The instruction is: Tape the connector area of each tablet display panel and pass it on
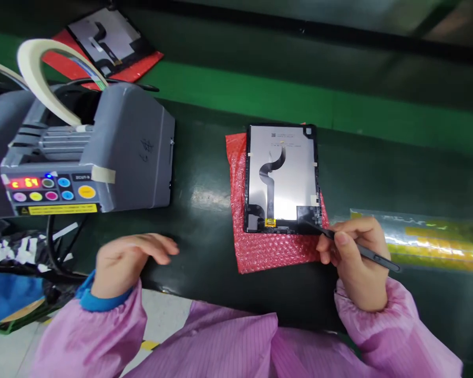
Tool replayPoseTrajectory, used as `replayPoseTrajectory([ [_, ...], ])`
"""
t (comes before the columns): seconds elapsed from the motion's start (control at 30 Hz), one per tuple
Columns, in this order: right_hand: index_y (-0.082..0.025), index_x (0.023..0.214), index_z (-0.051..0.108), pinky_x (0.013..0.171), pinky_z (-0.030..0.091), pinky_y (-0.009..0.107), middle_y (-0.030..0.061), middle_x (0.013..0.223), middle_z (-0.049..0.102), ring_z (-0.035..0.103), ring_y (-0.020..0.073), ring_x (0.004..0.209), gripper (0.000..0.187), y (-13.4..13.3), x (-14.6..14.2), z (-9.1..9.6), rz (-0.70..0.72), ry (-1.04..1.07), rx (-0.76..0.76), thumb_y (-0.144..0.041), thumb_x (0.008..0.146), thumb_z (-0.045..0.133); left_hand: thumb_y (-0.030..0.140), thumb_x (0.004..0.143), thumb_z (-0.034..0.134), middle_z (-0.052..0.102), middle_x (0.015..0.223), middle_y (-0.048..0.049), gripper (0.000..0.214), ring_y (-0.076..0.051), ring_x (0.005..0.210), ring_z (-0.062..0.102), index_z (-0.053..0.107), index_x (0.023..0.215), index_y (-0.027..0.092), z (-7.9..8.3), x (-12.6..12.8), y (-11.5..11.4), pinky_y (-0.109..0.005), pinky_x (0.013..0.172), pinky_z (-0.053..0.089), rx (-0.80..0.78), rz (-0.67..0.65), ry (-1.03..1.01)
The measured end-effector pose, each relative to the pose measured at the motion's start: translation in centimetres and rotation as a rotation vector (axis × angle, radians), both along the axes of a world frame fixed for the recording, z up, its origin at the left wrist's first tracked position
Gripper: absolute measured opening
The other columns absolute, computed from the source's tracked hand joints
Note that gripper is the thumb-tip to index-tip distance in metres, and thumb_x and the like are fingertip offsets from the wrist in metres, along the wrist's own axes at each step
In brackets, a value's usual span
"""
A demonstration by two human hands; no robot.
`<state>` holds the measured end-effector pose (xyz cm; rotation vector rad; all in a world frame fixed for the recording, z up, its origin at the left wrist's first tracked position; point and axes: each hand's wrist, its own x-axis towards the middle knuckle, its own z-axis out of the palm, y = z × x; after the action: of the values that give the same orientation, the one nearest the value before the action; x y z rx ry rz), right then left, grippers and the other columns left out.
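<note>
A tablet screen panel lies with its silver back up on a red bubble-wrap bag. A black flex cable curves down the panel to a yellow connector patch near its lower edge. My right hand is closed around slim black tweezers, whose tip reaches the dark patch at the panel's lower right corner. Left of the bag, my left hand hovers over the table edge, fingers loosely bent and apart, holding nothing.
A grey tape dispenser with a lit display stands at the left, a white tape loop above it. Another panel rests on red wrap behind. Strips of yellow tape lie on the right. Cables and a dark bag are at lower left.
</note>
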<state>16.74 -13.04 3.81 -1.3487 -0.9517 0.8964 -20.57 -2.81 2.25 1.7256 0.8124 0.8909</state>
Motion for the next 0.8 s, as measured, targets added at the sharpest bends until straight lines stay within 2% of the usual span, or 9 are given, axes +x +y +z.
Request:
replayPoseTrajectory([
  [0.07,-0.029,0.106,0.066,0.043,0.049,0.023,-0.0005,0.077,0.078,0.064,0.0123,0.048,0.012,0.0,-0.1,0.1,0.056,-0.039,0.082,-0.04,0.104,0.062,0.031,0.109,0.05,0.08,0.085,-0.001,0.025,-0.017,0.078,0.077,0.074,0.109,0.026,0.4,2.8,0.5,-0.029,0.071,0.065,0.062,-0.257,0.054],
  [0.13,-0.029,0.108,0.071,0.052,0.057,0.028,0.0031,0.086,0.082,0.072,0.0158,0.059,0.016,0.5,-0.4,0.4,0.167,-0.146,0.123,-0.04,0.105,0.06,0.027,0.108,0.053,0.08,0.082,-0.0047,0.023,-0.013,0.066,0.075,0.072,0.12,0.021,0.4,5.9,1.1,-0.022,0.063,0.06,0.097,-0.402,0.079],
  [0.23,-0.028,0.101,0.073,0.074,0.066,0.036,0.005,0.1,0.083,0.081,0.022,0.085,0.007,1.8,-1.1,1.6,0.308,-0.268,0.135,-0.03,0.095,0.076,0.029,0.108,0.049,0.076,0.071,-0.0027,0.029,-0.01,0.052,0.066,0.07,0.123,0.017,0.0,10.5,1.9,-0.019,0.055,0.054,0.164,-0.46,0.044],
  [0.3,-0.029,0.098,0.071,0.08,0.067,0.038,0.0045,0.105,0.083,0.081,0.0235,0.094,0.018,2.9,-1.5,2.6,0.35,-0.264,0.173,-0.025,0.087,0.084,0.03,0.107,0.048,0.078,0.076,-0.004,0.03,-0.011,0.055,0.067,0.07,0.122,0.017,-0.3,13.0,2.3,-0.02,0.058,0.055,0.238,-0.517,0.03],
  [0.43,-0.027,0.08,0.062,0.068,0.065,0.035,0.0013,0.086,0.081,0.078,0.0205,0.076,0.023,4.7,-1.8,4.5,0.401,-0.306,0.18,-0.025,0.087,0.083,0.026,0.105,0.047,0.079,0.085,-0.0053,0.031,-0.014,0.069,0.073,0.067,0.128,0.017,-0.5,15.2,2.6,-0.023,0.064,0.058,0.276,-0.607,0.072],
  [0.6,-0.026,0.074,0.048,0.066,0.061,0.034,0.0019,0.083,0.078,0.075,0.0187,0.073,0.036,6.6,-1.0,5.5,0.268,-0.248,0.097,-0.028,0.089,0.081,0.025,0.106,0.047,0.075,0.081,0.0013,0.058,-0.013,0.068,0.071,0.033,0.162,0.018,-0.7,14.9,2.6,-0.023,0.066,0.058,0.237,-0.518,0.056],
  [0.63,-0.026,0.075,0.046,0.064,0.059,0.032,0.0018,0.083,0.077,0.073,0.0183,0.072,0.038,7.1,-0.7,5.5,0.217,-0.228,0.075,-0.03,0.088,0.082,0.024,0.106,0.046,0.073,0.076,0.0031,0.057,-0.012,0.063,0.068,0.034,0.161,0.018,-0.7,14.8,2.8,-0.023,0.064,0.056,0.267,-0.452,0.055],
  [0.7,-0.027,0.076,0.044,0.06,0.056,0.03,0.0003,0.079,0.073,0.07,0.0172,0.07,0.043,8.1,-0.3,5.0,0.171,-0.225,0.023,-0.033,0.085,0.085,0.022,0.106,0.045,0.07,0.071,0.0041,0.043,-0.012,0.057,0.063,0.052,0.148,0.019,-0.6,14.5,3.6,-0.023,0.059,0.052,0.38,-0.307,0.095],
  [0.8,-0.026,0.076,0.043,0.061,0.052,0.03,-0.0012,0.076,0.071,0.066,0.015,0.065,0.045,9.7,-0.2,3.2,0.263,-0.257,-0.067,-0.039,0.084,0.086,0.02,0.105,0.044,0.07,0.07,0.0016,0.029,-0.012,0.058,0.062,0.071,0.117,0.02,-0.2,13.9,5.7,-0.025,0.06,0.049,0.569,-0.188,0.231],
])
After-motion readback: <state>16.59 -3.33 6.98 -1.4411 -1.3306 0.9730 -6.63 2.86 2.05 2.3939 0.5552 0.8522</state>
